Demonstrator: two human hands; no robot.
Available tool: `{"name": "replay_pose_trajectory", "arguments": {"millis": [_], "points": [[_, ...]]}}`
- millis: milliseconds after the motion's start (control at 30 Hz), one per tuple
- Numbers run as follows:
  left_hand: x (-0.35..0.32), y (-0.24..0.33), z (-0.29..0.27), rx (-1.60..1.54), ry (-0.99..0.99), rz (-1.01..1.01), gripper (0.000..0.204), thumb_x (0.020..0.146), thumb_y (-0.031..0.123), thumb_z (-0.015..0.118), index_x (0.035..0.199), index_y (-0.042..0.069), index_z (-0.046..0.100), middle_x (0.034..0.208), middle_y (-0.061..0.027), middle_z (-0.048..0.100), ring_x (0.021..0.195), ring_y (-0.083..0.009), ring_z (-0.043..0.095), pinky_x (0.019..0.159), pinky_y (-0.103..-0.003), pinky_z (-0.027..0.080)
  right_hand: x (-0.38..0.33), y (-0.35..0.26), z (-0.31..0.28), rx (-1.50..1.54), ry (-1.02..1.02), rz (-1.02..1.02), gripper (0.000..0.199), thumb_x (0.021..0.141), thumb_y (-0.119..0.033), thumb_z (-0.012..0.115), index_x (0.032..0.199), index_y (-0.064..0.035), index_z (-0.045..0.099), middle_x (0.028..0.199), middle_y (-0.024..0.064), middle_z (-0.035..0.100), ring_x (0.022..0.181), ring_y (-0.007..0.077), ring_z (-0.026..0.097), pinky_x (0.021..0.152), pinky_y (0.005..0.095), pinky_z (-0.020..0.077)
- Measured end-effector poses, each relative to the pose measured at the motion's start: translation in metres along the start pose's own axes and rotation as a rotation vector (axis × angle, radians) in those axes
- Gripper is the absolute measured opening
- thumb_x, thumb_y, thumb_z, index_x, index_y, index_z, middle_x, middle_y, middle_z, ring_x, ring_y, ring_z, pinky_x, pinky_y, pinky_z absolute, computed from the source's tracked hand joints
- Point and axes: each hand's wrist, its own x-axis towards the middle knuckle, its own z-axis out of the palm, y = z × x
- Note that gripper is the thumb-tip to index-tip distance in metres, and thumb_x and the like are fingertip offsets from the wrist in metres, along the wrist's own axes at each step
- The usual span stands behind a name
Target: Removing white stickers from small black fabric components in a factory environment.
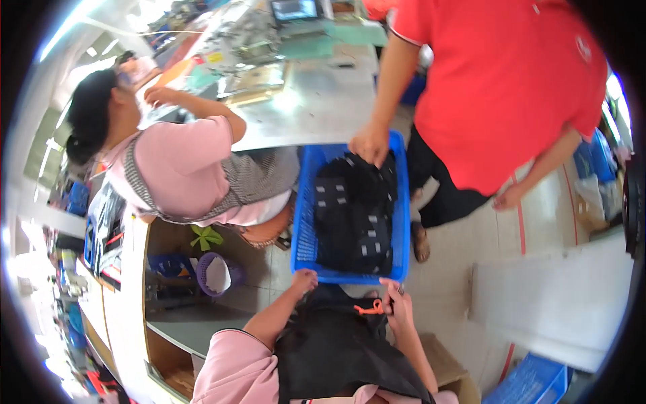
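A blue plastic basket (304, 249) is in front of me, filled with black pieces of fabric (350, 215) that carry small white marks. My left hand (305, 282) is closed on the rim at its near left corner. At the near right corner, my right hand (396, 300) has its fingers bent at the rim, and a small dark thing shows at the fingers. An orange cord (368, 308) hangs at the front of my black apron (336, 353), beside the right hand. Across from me, a hand (370, 143) of a person in a red shirt is at the basket's far edge.
A person in pink (182, 168) sits at the left by a worktable (323, 114). The red-shirted person (505, 87) stands at the right. A purple bin (214, 275) stands under the left bench. At lower right are a blue crate (528, 384) and a white panel (552, 296).
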Motion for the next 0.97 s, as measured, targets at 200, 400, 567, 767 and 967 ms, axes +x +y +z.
{"name": "replay_pose_trajectory", "arguments": {"millis": [200, 400, 567, 767, 967], "points": [[0.035, 0.051, 0.003, 0.162, -0.067, -0.022, 0.019, 0.083, 0.02, 0.058, 0.095, 0.005, 0.061, 0.083, -0.006, 0.062, 0.071, -0.0132, 0.062, 0.057, -0.027, 0.051, 0.038, 0.006, -0.005, 0.069, 0.053, -0.025, 0.026, 0.091, -0.023, 0.05, 0.105, -0.002, 0.058, 0.07, 0.0011, 0.052, 0.054, 0.0061, 0.046, 0.045, 0.0194, 0.0336], [0.084, 0.078, 0.017, 0.455, -0.191, -0.025, 0.021, 0.083, 0.022, 0.059, 0.1, 0.009, 0.06, 0.087, -0.0019, 0.06, 0.075, -0.0127, 0.059, 0.065, -0.03, 0.05, 0.132, 0.031, -0.001, -0.038, 0.133, -0.046, 0.025, 0.091, -0.021, 0.048, 0.105, -0.0024, 0.059, 0.082, 0.0041, 0.06, 0.058, 0.0066, 0.051, 0.045, 0.0188, 0.0349], [0.12, 0.082, 0.032, 0.56, -0.299, -0.053, 0.022, 0.085, 0.02, 0.058, 0.104, 0.01, 0.058, 0.092, -0.0019, 0.058, 0.084, -0.0126, 0.055, 0.071, -0.031, 0.049, 0.218, 0.079, -0.017, -0.217, 0.397, 0.149, 0.024, 0.09, -0.022, 0.048, 0.104, -0.0053, 0.058, 0.081, 0.0056, 0.061, 0.057, 0.0082, 0.053, 0.043, 0.0194, 0.0364], [0.142, 0.073, 0.034, 0.647, -0.365, -0.148, 0.021, 0.079, 0.01, 0.055, 0.099, 0.008, 0.059, 0.09, -0.0033, 0.059, 0.08, -0.0144, 0.057, 0.068, -0.032, 0.049, 0.249, 0.137, -0.029, -0.081, 0.537, 0.196, 0.025, 0.09, -0.025, 0.047, 0.106, -0.0078, 0.056, 0.083, 0.0046, 0.062, 0.056, 0.0098, 0.056, 0.035, 0.0223, 0.0344], [0.129, 0.065, 0.054, 0.879, -0.438, -0.195, 0.023, 0.083, 0.018, 0.057, 0.104, 0.009, 0.059, 0.092, -0.0049, 0.061, 0.084, -0.0135, 0.059, 0.067, -0.033, 0.051, 0.204, 0.126, -0.018, -0.061, 0.546, 0.194, 0.027, 0.091, -0.026, 0.047, 0.111, -0.0096, 0.055, 0.095, 0.0084, 0.065, 0.066, 0.0113, 0.063, 0.039, 0.0219, 0.0404]]}}
